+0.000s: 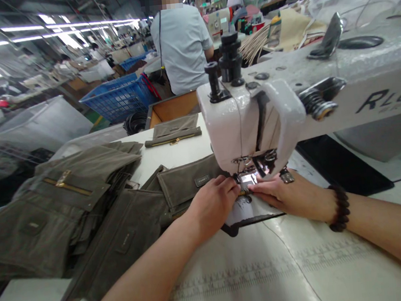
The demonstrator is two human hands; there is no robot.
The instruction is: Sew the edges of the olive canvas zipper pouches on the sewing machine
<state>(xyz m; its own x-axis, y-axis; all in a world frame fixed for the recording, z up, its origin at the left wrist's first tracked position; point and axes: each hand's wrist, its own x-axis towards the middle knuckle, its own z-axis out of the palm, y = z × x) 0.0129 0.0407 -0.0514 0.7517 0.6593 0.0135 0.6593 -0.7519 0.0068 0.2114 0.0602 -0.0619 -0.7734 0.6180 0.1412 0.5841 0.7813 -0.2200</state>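
Observation:
My left hand (214, 203) is closed, its bent fingers pressed together on an olive fabric piece (180, 183) with a small label. The piece reaches under the sewing machine's (250, 122) head, and a short brass zipper end (242, 193) shows between my hands. My right hand (290, 194), with a dark bead bracelet (339, 208) at the wrist, lies with fingers stretched out to the right of the presser foot. Its fingertips are close to the zipper end. The machine head partly hides its upper fingers.
Olive fabric pieces, some with brass zippers, lie in a pile (51, 217) at the left. Another zippered piece (173, 132) lies farther back. A printed ruler (234, 277) runs along the table front. Behind stand a blue crate (121, 99) and a person in a light shirt (183, 48).

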